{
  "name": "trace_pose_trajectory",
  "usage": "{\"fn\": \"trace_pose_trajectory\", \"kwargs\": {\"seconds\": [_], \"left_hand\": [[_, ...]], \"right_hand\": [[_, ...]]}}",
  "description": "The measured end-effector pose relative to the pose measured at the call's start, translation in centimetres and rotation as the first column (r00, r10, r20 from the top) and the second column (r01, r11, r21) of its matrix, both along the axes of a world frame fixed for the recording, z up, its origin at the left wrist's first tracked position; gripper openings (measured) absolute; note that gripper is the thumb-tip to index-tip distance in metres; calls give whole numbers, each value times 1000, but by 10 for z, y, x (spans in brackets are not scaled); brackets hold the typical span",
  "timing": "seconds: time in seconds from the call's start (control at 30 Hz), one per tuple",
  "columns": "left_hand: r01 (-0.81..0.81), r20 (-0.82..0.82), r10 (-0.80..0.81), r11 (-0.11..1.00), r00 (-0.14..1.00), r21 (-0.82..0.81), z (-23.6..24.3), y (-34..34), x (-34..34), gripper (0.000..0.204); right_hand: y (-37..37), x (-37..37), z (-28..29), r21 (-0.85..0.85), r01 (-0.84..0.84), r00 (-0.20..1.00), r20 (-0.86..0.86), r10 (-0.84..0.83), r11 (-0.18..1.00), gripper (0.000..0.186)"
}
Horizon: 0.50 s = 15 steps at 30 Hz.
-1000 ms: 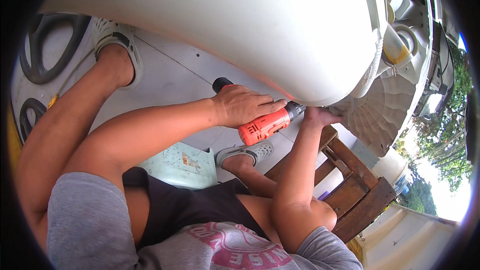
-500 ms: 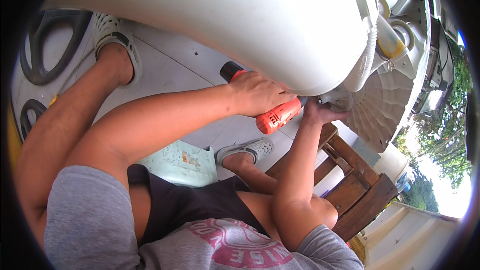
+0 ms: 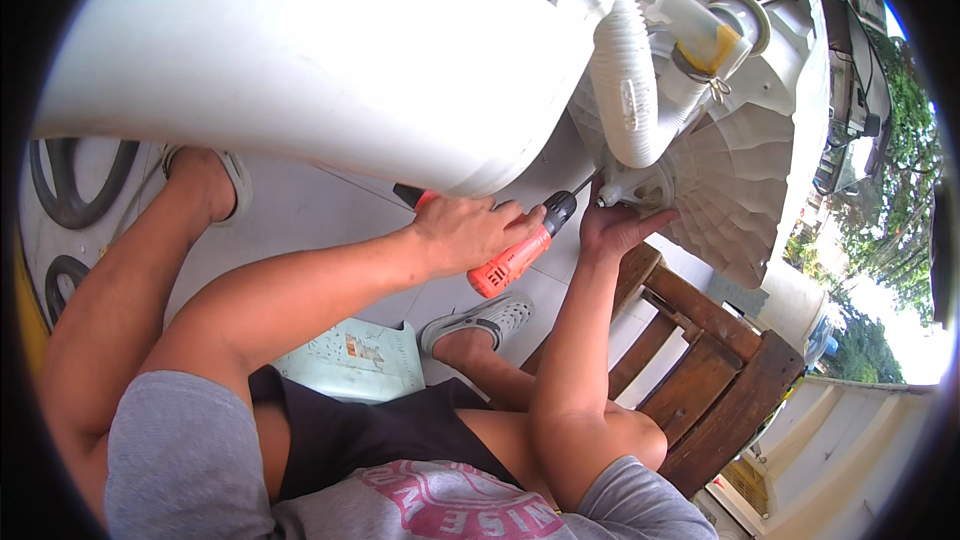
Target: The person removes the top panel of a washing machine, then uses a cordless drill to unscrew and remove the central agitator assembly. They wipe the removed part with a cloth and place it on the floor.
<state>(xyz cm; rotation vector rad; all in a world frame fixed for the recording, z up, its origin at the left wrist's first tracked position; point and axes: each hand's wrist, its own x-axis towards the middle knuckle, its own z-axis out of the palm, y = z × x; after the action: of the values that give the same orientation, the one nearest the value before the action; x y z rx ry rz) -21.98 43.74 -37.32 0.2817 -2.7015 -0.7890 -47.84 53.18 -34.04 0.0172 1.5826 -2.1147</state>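
Note:
In my left hand (image 3: 455,238) is a red and black cordless drill (image 3: 512,262), fingers wrapped over its body. The drill's black chuck carries a long thin bit that points toward a white plastic fitting (image 3: 640,185) under a large white machine. My right hand (image 3: 612,230) cups this fitting from below, thumb and fingers spread around it; some fingers are hidden behind it. I cannot tell whether the bit's tip touches anything. Above the fitting hangs a white corrugated hose (image 3: 625,70), beside the machine's ribbed plastic underside (image 3: 735,175). The white tub wall (image 3: 330,50) covers part of the drill.
A brown wooden stool (image 3: 700,380) lies beneath and right of my right arm. By my legs is a pale green plastic stool (image 3: 355,360) on the tiled floor (image 3: 320,230). A thick grey hose (image 3: 75,185) lies at the left. Behind the ribbed underside stands a white bucket (image 3: 790,315).
The machine appears further left and the view has shifted. My left hand and drill have moved left in the picture, and the chuck and bit now show clear of the tub.

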Motion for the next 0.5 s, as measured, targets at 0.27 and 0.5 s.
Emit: {"fn": "trace_pose_trajectory", "kwargs": {"seconds": [0.27, 0.5], "left_hand": [[21, 10, -20, 989, 1000, -149, 14, -6, 0, 62], [-35, -43, 37, 998, 998, 49, -1, 0, -4, 60]], "right_hand": [[2, -1, -2, -9, -13, 1000, 4, 13, 1000, 123], [12, -12, -5, 56, -14, 996, 90, 9, 998, 132]]}}
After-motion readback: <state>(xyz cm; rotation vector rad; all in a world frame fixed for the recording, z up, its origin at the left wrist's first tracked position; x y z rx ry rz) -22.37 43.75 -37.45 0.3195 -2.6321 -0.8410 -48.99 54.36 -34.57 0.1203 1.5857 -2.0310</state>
